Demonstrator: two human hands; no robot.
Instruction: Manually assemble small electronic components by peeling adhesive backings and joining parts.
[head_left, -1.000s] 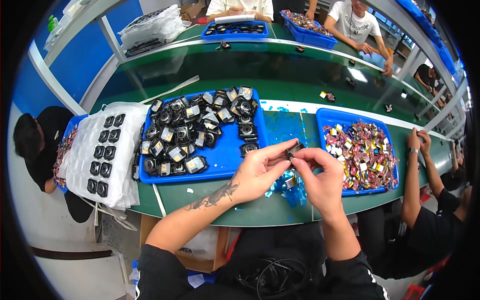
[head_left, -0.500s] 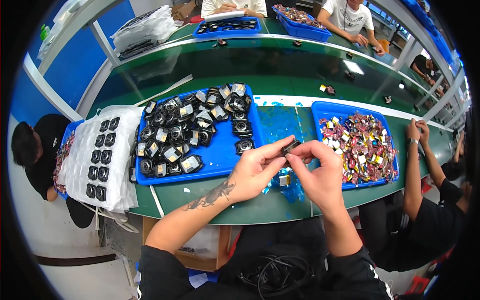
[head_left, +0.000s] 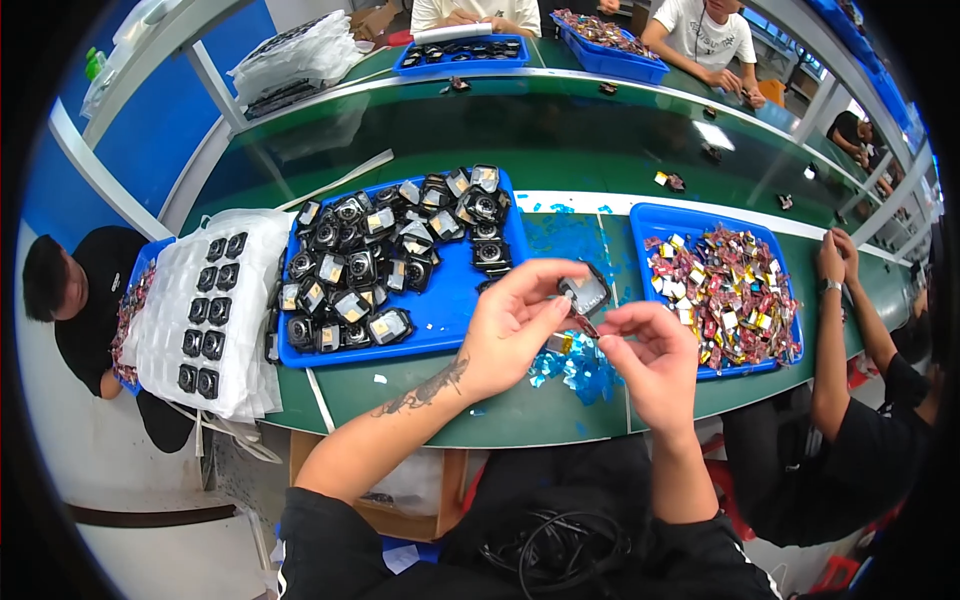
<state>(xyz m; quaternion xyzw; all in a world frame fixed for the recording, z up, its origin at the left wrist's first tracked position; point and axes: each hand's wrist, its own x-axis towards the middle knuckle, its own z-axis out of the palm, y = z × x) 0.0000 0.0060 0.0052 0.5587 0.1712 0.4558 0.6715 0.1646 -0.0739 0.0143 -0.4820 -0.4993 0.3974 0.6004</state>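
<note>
My left hand (head_left: 515,325) pinches a black square watch case (head_left: 588,293) between thumb and fingers, its grey flat side facing up. Close beside it, my right hand (head_left: 652,350) is closed at the fingertips on a thin dark-reddish strip (head_left: 583,323) that reaches toward the watch case. Whether the strip is attached to the case is hidden by the fingers. Below the hands, a small gold-and-white part (head_left: 558,343) lies among scraps of blue film (head_left: 585,372) on the green table.
Left of my hands, a blue tray (head_left: 455,315) holds many black watch cases. Another blue tray (head_left: 790,360) at right holds small red, gold and white parts. White trays (head_left: 160,330) with watch cases are stacked far left. A green belt (head_left: 450,125) runs behind; co-workers sit around.
The watch case has been tilted so its grey side shows. My right hand has drawn away to the right and down, with a reddish strip now visible between the hands.
</note>
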